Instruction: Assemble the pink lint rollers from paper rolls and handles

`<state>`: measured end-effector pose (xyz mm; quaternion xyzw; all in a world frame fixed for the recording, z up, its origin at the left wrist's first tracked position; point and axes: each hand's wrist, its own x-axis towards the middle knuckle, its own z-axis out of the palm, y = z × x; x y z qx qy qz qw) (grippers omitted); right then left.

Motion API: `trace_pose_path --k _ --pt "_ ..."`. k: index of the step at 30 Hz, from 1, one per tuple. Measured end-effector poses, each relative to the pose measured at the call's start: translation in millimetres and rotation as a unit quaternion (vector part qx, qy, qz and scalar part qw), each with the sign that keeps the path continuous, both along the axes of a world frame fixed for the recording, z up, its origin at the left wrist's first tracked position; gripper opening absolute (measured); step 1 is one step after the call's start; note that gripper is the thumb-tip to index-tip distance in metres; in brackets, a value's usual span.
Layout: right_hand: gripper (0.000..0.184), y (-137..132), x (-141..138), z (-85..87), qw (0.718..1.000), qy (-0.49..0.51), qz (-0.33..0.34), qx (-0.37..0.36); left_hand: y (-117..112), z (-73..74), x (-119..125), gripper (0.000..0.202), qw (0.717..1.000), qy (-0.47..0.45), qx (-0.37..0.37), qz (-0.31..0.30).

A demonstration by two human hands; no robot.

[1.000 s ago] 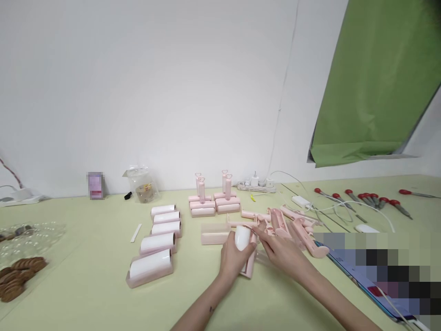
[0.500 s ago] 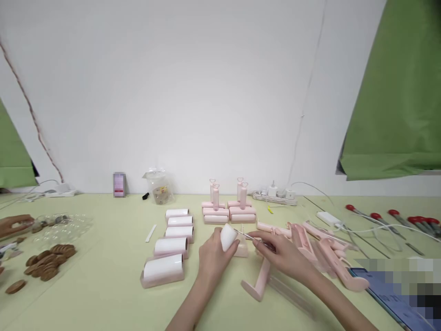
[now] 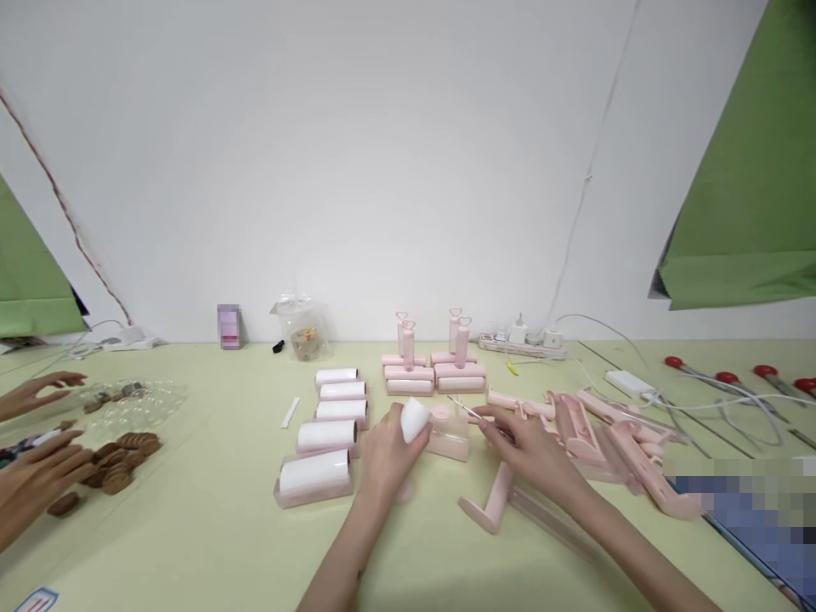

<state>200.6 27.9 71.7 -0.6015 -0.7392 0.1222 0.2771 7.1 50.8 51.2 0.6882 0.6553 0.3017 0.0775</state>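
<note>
Since a second ago the pink handle frame (image 3: 488, 501) has left our grasp. It then stood under the roll between our hands, and now it lies flat on the bench (image 3: 210, 527), just on our side of the right hand (image 3: 535, 450). Our left hand (image 3: 386, 450) has kept the white roll (image 3: 414, 419), and a co-worker's hands (image 3: 38, 480) have come into view well off to the left hand's outer side.

We judge the step in hand to be work on the roll itself, with the frame set aside. The left hand is curled around the roll's lower part with its fingers closed on it. The roll's free white end is tilted up and toward the right hand.

The right hand pinches a thin metal rod (image 3: 465, 410) between thumb and fingertips, its other fingers loosely bent. The rod's far tip points up and away, near the roll and, as far as we can see, not touching it. Between the two hands, just past the roll, sits a clear pink case (image 3: 450, 440).

Bringing rod and roll together would call, as we see it, for a steady left grip. The rod's tip would need a fine line-up with the roll's end. The wrist would have to stay off the pile of pink handles (image 3: 592, 433) just beyond the right hand.
</note>
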Motion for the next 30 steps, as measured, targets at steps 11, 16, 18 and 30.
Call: trace_pose_path --k 11,16,18,30 --pt "0.024 0.5 -74.6 -20.7 0.951 -0.161 0.263 0.023 -0.8 17.2 -13.0 0.026 0.922 -0.364 0.133 -0.006" --pt "0.015 3.1 -83.0 -29.9 0.955 -0.159 0.250 0.029 -3.1 17.3 -15.0 0.022 0.902 -0.402 0.157 -0.021" --pt "0.016 8.2 -74.5 -22.4 0.968 -0.115 0.219 0.040 -2.8 16.7 -15.3 0.023 0.892 -0.421 0.162 -0.028" --pt "0.028 63.7 -50.5 -20.1 0.992 -0.080 0.092 0.021 11.0 3.8 -15.2 0.034 0.866 -0.474 0.161 -0.014"
